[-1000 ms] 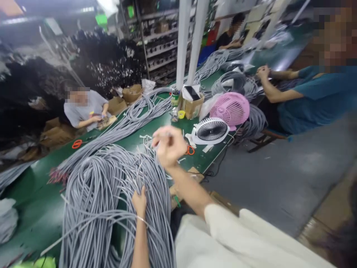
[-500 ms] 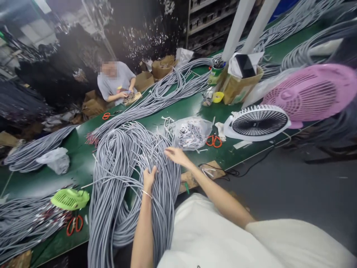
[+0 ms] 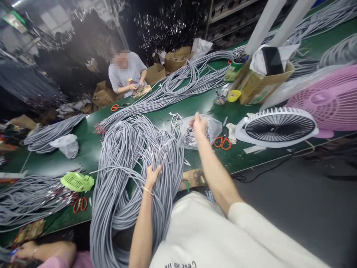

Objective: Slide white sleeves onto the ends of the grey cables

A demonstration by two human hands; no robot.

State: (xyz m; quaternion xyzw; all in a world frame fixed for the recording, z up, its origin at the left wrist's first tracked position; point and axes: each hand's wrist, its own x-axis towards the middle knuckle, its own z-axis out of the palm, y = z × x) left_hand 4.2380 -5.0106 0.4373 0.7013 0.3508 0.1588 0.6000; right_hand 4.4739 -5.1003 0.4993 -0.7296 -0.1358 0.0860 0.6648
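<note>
My left hand (image 3: 153, 175) is closed around a grey cable near its end, on top of a large looped bundle of grey cables (image 3: 111, 186). Its thumb points up beside the bundle's cut ends. Over a clear plastic bag (image 3: 214, 127) of small grey and white pieces is my right hand (image 3: 199, 124), fingers curled down at the bag's mouth. Whatever those fingers pinch is hidden. Orange-handled scissors (image 3: 222, 143) lie just right of the bag.
A white fan (image 3: 279, 128) and a pink fan (image 3: 329, 96) stand at the right. A green fan (image 3: 77, 181) and more scissors (image 3: 80, 204) lie left. Across the green table (image 3: 200, 108), a person (image 3: 126, 72) handles small parts. Another person's arm (image 3: 52, 251) shows at lower left.
My right hand has moved forward and right, from the cable ends to the plastic bag. My left hand stays on the bundle. The view has shifted, bringing another person's arm in at lower left.
</note>
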